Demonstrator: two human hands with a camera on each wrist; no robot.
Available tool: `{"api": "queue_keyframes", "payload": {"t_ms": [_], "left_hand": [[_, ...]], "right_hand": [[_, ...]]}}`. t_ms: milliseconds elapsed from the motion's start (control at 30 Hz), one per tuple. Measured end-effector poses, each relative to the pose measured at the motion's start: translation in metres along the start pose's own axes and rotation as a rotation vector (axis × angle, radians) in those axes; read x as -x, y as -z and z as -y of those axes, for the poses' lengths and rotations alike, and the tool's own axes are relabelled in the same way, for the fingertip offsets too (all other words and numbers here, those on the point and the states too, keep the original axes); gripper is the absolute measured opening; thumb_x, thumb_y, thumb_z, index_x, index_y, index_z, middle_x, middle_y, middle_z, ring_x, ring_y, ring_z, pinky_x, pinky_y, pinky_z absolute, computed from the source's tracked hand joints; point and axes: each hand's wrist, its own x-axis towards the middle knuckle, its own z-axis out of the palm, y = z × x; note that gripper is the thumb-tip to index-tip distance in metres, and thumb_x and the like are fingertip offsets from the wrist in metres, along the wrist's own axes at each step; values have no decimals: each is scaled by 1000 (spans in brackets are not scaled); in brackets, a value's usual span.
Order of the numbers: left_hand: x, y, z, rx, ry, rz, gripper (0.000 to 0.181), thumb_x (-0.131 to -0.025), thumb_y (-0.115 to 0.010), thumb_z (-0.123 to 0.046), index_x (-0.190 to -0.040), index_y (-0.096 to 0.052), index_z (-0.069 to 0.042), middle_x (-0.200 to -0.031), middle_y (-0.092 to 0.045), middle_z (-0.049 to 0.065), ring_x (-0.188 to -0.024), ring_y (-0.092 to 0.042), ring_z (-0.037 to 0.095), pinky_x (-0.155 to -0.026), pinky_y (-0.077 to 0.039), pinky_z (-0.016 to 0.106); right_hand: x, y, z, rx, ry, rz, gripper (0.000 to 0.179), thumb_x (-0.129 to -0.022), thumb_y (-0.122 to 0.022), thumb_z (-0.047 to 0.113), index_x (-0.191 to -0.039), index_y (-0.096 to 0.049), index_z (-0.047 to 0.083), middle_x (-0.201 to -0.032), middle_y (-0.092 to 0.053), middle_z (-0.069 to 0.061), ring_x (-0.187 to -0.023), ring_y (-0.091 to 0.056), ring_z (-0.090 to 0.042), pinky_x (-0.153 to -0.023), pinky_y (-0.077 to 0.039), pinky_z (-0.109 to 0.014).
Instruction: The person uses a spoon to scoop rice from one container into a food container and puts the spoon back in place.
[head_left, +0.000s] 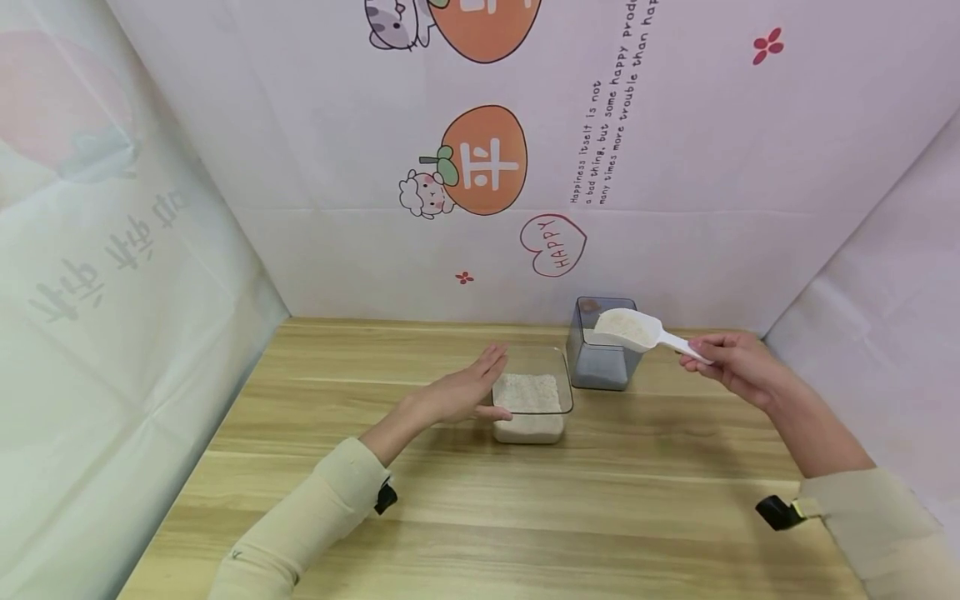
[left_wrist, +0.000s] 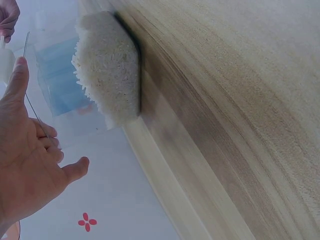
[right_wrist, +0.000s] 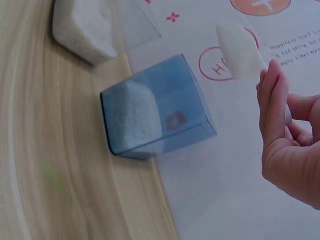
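A clear square container (head_left: pixel 531 412) holding white rice (left_wrist: pixel 107 65) stands on the table. My left hand (head_left: pixel 465 396) is at its left side, fingers extended along the wall and thumb near the front rim. To the right stands a blue-tinted transparent container (right_wrist: pixel 170 110), partly filled with pale grain. My right hand (head_left: pixel 738 365) grips the handle of a white scoop (head_left: pixel 628 328). Rice fills the scoop's bowl, which is held over the blue container's opening. From the right wrist view only the scoop's outside (right_wrist: pixel 239 50) shows.
The wood-grain table (head_left: pixel 480 517) extends in front of both containers. Close behind them rises a white printed sheet (head_left: pixel 360 250); further white sheets hang at the left (head_left: pixel 112 333) and right (head_left: pixel 885 275).
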Motion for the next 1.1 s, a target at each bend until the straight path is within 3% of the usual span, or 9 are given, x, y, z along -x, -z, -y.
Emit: {"api": "queue_keyframes", "payload": {"t_ms": [400,567,1100], "left_hand": [[-2,-3,3,1,-2,-3,101,-95,-51,-62,-160,2,-7,-168,16,4,-156,12,19,-125,-22,36],[-2,-3,4,-3,-17,-10,101,-95,-51,-63,-160,2,-5,-168,15,6,-157,7,26,-124,-24,39],[-1,-2,4,5,-5,1,102,-94,-51,-63,-160,3,-7,-168,16,4,-157,9,23,-125,-21,38]], "right_hand": [[-3,22,23,79,-66,-126,36,-105,-44,1,-93,-77,9,-87,-76,-11,-81,-75,-12,-71,-58,-15],[-5,26,28,135,-115,-177,36,-105,-45,3,-90,-77,12,-84,-77,-11,-79,-75,-11,-70,-58,-15],[-14,21,45,307,-172,-216,38,-103,-44,-1,-86,-72,15,-82,-75,-7,-76,-75,-9,-71,-58,-16]]}}
